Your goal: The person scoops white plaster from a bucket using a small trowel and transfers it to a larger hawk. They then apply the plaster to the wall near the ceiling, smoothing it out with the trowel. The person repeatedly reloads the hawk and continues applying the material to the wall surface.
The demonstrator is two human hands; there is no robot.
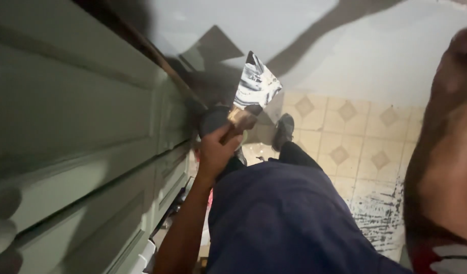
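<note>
My left hand (217, 148) is closed around the wooden handle of a putty knife (254, 89). Its wide metal blade points up and away and is smeared with white filler. The knife sits just right of a green panelled door (76, 116), close to its edge. My right arm (441, 152) fills the right side as a large blur near the camera. Its hand is out of the picture. Below are my dark blue clothes (284, 218) and a dark shoe (284, 129).
A pale wall (375, 50) with shadows across it runs along the top. The floor (355, 137) has beige tiles with diamond marks, and white streaks cover a patch (378, 218) at the lower right. Small items lie at the door's foot.
</note>
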